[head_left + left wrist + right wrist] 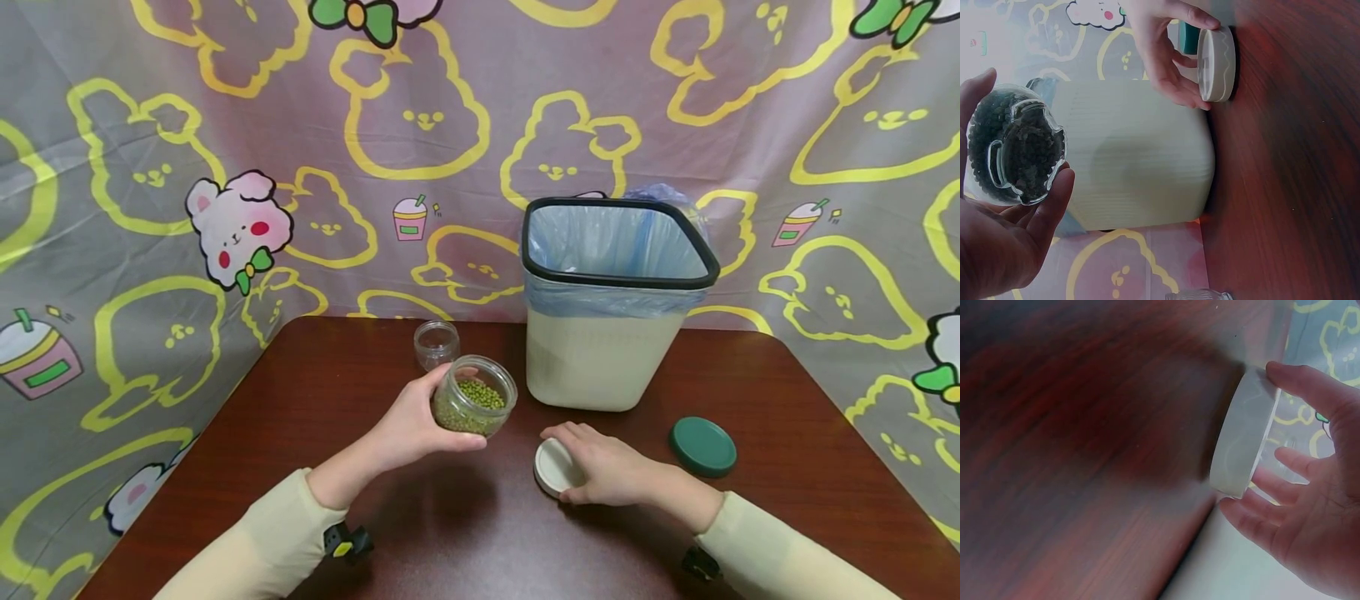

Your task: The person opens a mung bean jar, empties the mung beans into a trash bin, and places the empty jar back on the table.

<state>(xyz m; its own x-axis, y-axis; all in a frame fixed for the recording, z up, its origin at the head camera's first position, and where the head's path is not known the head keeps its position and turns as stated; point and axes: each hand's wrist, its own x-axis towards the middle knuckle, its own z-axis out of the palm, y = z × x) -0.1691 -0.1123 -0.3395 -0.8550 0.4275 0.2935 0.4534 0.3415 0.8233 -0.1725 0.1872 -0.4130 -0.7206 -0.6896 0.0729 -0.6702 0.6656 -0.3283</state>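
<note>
- My left hand (411, 425) held a see-through, round open jar (471, 422) of small green beans (482, 393), raised above a dark reddish-brown, wood-grained table (300, 400), nearer me and to the left of a cream plastic bin (600, 358); its fingers curled about the jar's wall.
- My right hand (611, 468) pinched a shallow, off-white round lid (557, 469) by its edge on the bin's near side, fingers spread just to its width. Whether it touched the table or sat slightly above, I could not tell.
- Doing this well, I judged, called for the jar's mouth to point mostly upward; more tilt could have run the loose beans to the lip.
- Smooth walls might have slipped, so I reckoned on contact at opposite sides rather than a hard squeeze.
- For the lid, an even hold on opposite points of its rim seemed best, leaving its face uncovered.
- A dark green round lid (703, 447) lay flat, nearer me and to the bin's right; a see-through round container (437, 343) stood to the bin's left.
- The table had a soft sheen and took shadows beneath my hands.
- A thin blue plastic liner (592, 242) showed inside the bin and below its black rim; behind it hung a creased grey-pink cloth (480, 58) with yellow cartoon outlines.
</note>
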